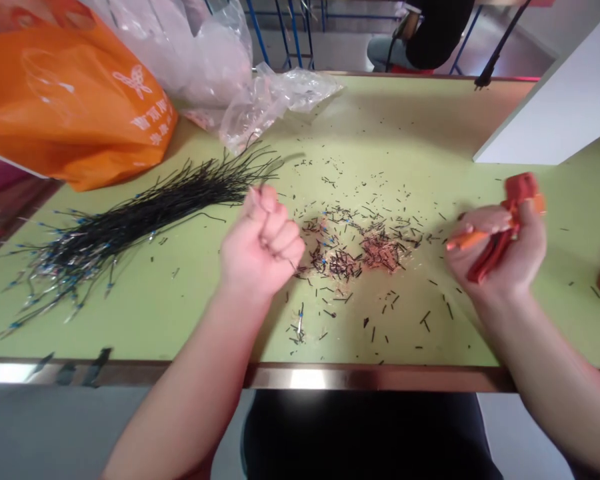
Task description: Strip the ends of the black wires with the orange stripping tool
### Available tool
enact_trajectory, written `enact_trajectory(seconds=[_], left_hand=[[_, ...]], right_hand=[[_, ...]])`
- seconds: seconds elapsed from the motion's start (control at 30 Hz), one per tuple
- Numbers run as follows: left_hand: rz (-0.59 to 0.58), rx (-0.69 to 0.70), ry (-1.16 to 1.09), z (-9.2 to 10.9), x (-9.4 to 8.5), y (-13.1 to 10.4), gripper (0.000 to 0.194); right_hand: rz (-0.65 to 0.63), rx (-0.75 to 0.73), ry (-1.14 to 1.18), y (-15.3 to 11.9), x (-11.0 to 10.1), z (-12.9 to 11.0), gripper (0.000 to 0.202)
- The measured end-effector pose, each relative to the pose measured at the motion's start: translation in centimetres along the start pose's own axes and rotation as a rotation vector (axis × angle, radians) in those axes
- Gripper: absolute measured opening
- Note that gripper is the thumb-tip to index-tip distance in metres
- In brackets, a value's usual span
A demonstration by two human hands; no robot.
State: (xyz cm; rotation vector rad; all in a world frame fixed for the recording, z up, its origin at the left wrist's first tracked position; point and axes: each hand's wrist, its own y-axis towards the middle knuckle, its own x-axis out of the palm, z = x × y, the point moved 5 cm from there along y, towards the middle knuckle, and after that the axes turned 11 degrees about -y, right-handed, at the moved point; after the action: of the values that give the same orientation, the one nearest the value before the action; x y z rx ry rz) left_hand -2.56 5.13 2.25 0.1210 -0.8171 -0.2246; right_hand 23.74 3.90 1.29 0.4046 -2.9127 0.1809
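As I watch through the head view, the right hand (521, 257) grips a red tool (495, 252), its long axis slanting from near left to far right. The left hand (263, 250) is curled, thumb against forefinger; whether it pinches anything, I cannot tell. Black wires (150, 210) lie leftward; clippings (383, 252) litter the middle; a white panel (555, 110) stands beyond the tool.

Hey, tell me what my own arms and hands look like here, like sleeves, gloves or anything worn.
Your left hand and right hand are ungloved. No sleeve covers the left forearm or right forearm near the wrist, and no watch or bracelet shows there. I see no ring, though blur leaves the right fingers unclear.
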Motion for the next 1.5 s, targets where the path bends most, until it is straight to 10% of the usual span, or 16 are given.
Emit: enact_trajectory(seconds=[0.1, 0.4, 1.03, 1.5], left_hand=[[0.038, 0.008, 0.176, -0.8, -0.9, 0.6, 0.036], [-0.057, 0.042, 0.306, -3.9, -0.1, 0.5, 0.039], [-0.097, -0.170, 0.264, -5.7, 0.3, -0.3, 0.036], [-0.131, -0.063, 0.756, -5.3, 0.3, -0.6, 0.035]], right_hand=[[0.178, -0.254, 0.215, 0.8, -1.4, -0.7, 0.039], [-0.492, 0.081, 0.046, -0.8, 4.7, 5.6, 0.053], [-0.601, 0.135, 0.240, -1.1, 4.5, 5.2, 0.049], [-0.433, 0.165, -0.015, -1.0, 4.2, 5.2, 0.042]])
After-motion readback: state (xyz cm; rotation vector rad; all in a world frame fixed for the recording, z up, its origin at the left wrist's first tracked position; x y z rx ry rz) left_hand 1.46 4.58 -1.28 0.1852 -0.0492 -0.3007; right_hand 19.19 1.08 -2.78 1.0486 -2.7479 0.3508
